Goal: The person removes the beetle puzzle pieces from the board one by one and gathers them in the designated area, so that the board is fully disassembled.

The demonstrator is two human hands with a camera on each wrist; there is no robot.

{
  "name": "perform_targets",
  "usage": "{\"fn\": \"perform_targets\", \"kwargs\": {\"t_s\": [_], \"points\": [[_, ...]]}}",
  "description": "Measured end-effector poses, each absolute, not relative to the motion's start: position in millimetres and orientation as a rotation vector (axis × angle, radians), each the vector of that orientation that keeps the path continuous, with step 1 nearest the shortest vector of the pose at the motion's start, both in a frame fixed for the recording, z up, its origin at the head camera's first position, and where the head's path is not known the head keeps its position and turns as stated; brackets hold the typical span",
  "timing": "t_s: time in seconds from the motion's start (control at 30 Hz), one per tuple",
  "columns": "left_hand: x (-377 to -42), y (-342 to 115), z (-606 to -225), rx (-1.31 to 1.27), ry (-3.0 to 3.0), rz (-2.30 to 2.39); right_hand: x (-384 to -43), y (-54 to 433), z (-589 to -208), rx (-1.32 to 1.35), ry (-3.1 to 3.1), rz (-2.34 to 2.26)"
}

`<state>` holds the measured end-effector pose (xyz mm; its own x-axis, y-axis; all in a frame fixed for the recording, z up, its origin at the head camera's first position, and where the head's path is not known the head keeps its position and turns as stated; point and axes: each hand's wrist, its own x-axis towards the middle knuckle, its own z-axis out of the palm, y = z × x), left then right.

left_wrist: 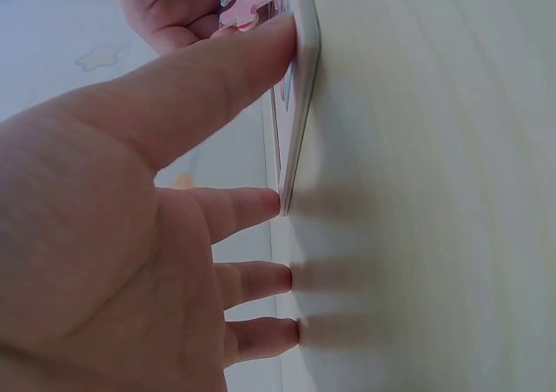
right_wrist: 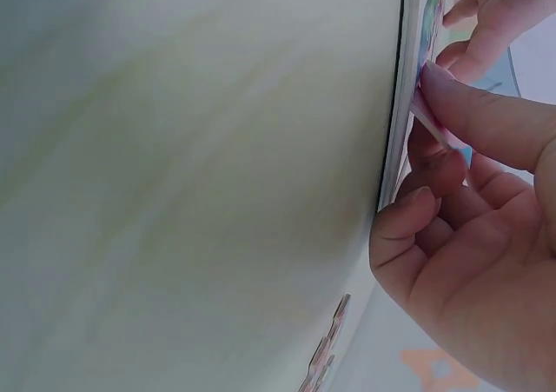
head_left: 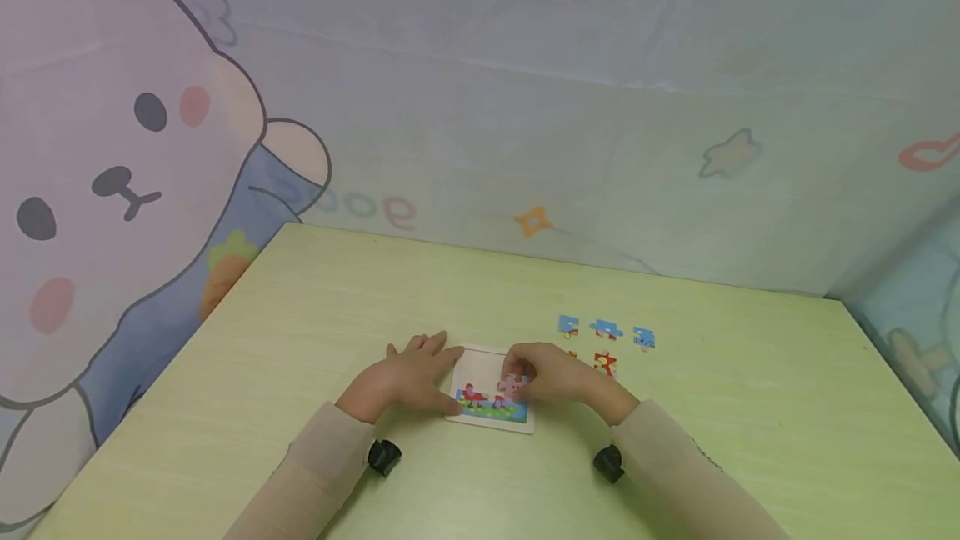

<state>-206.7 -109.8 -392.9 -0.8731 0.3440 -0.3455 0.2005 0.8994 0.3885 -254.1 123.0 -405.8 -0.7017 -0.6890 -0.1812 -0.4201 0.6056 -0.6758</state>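
Note:
A shallow puzzle tray (head_left: 491, 429) with a pale rim lies on the table, its lower part filled with joined pieces (head_left: 491, 408) showing green, blue and red. My right hand (head_left: 551, 372) pinches a pink puzzle piece (head_left: 513, 387) between thumb and fingers, over the tray's right side. In the right wrist view that piece (right_wrist: 432, 124) is tilted close to the tray's edge. My left hand (head_left: 411, 375) is spread at the tray's left side, thumb at the lower left corner. Three fingertips of this hand (left_wrist: 174, 209) reach the tray's corner and the tabletop.
Right of the tray lie several loose puzzle pieces: a blue one (head_left: 568, 325), another blue one (head_left: 606, 329), a third blue one (head_left: 643, 337) and a red one (head_left: 605, 364). One more is partly hidden behind my right hand. A printed curtain (head_left: 480, 107) hangs behind the table.

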Motion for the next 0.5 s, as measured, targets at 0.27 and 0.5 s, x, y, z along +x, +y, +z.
{"fn": "perform_targets", "kwargs": {"t_s": [0.27,0.5], "points": [[-206.8,-110.0,-392.6,0.397,2.648,0.484,-252.4,123.8,-404.3,-0.900,2.379,-0.848],[-207.3,-110.0,-393.2,0.395,2.651,0.474,-252.5,124.4,-403.3,-0.945,2.378,-0.849]]}}
